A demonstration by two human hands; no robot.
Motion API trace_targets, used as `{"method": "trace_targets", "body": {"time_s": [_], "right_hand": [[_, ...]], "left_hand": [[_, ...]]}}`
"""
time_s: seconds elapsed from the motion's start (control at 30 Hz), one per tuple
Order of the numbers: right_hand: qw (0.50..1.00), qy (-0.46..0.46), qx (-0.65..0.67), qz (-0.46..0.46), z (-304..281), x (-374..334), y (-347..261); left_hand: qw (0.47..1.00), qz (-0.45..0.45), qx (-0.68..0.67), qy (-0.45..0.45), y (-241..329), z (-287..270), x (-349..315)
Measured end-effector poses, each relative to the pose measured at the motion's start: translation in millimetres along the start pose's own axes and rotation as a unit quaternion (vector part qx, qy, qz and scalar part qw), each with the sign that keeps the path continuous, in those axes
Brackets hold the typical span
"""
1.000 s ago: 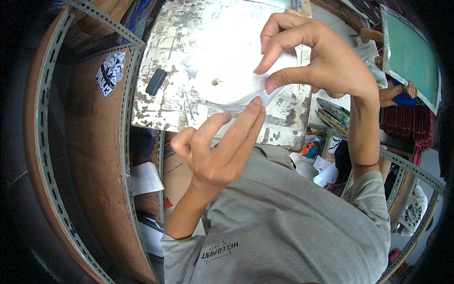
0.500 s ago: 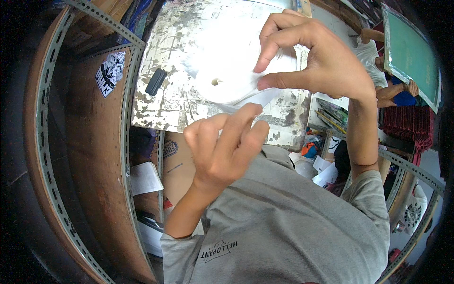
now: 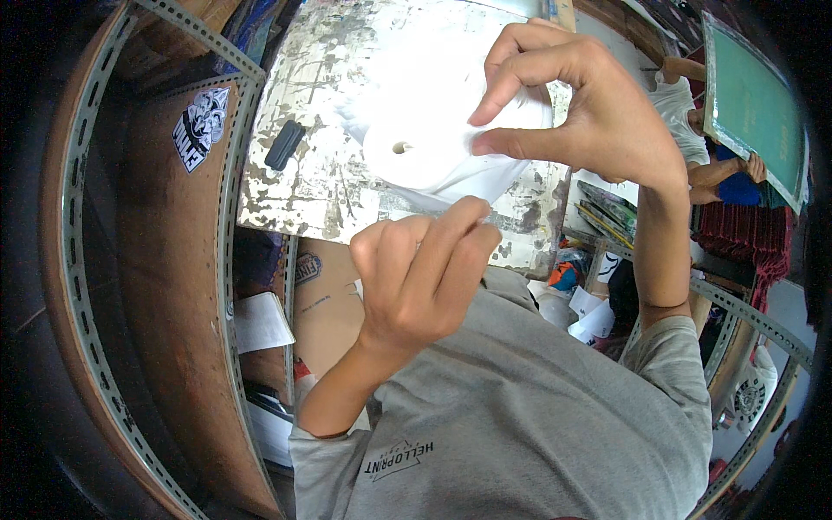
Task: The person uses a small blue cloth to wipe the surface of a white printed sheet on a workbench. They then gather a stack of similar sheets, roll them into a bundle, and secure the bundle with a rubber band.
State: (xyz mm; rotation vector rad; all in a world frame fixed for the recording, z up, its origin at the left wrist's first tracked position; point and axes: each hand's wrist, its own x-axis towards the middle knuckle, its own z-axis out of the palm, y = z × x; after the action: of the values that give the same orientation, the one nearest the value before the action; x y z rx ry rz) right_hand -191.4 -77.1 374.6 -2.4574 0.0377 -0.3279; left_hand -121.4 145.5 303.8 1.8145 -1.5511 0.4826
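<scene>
A white roll (image 3: 390,165) with a small round hole in its end lies on the paint-stained board (image 3: 303,195); glare washes out much of its outline. Loose white material hangs from its near right side. My right hand (image 3: 576,108) reaches over from the right, thumb and forefinger closed in a pinch at the roll's white edge, the other fingers curled. Just in front of the board is my left hand (image 3: 425,277), its fingers bent and drawn together close below the roll. Whether anything is between those fingertips cannot be seen.
A dark, ribbed block (image 3: 284,146) rests left of the roll. Metal-framed shelving (image 3: 186,286) rises at my left. To the right, another person's hand (image 3: 756,167) holds a green framed screen (image 3: 754,104), above stacked dark red cloth (image 3: 745,238). Paper scraps (image 3: 594,314) lie below.
My left hand has shifted slightly right and down, its fingers drawn closer together. My right hand keeps its pinch with almost no movement.
</scene>
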Motion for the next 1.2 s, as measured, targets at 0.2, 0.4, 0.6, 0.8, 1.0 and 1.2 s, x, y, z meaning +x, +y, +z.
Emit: {"method": "trace_targets", "body": {"time_s": [0.2, 0.4, 0.6, 0.8, 1.0, 1.2], "right_hand": [[1.0, 0.008, -0.018, -0.021, -1.4, 3.1, 0.6], [1.0, 0.005, 0.003, 0.023, -1.7, -0.4, -5.6], [1.0, -0.003, -0.012, -0.009, -4.1, -3.5, -6.2], [0.996, 0.039, -0.077, -0.021, -7.0, -13.4, -19.5], [0.996, 0.072, -0.026, -0.049, 4.2, -11.5, 11.9], [0.988, 0.096, 0.092, -0.076, -0.2, -21.4, 9.4]], "left_hand": [[0.991, -0.078, 0.103, -0.029, 16.2, 1.9, 12.8], [0.987, -0.057, 0.137, -0.055, 22.3, 0.5, 9.4], [0.984, -0.08, 0.138, -0.078, 19.3, -5.1, 11.4], [0.982, -0.014, 0.174, -0.076, 13.7, 4.4, -0.5], [0.958, 0.013, 0.271, -0.087, 18.4, 22.8, -14.9], [0.958, 0.01, 0.275, -0.074, 18.5, 26.1, -27.4]]}}
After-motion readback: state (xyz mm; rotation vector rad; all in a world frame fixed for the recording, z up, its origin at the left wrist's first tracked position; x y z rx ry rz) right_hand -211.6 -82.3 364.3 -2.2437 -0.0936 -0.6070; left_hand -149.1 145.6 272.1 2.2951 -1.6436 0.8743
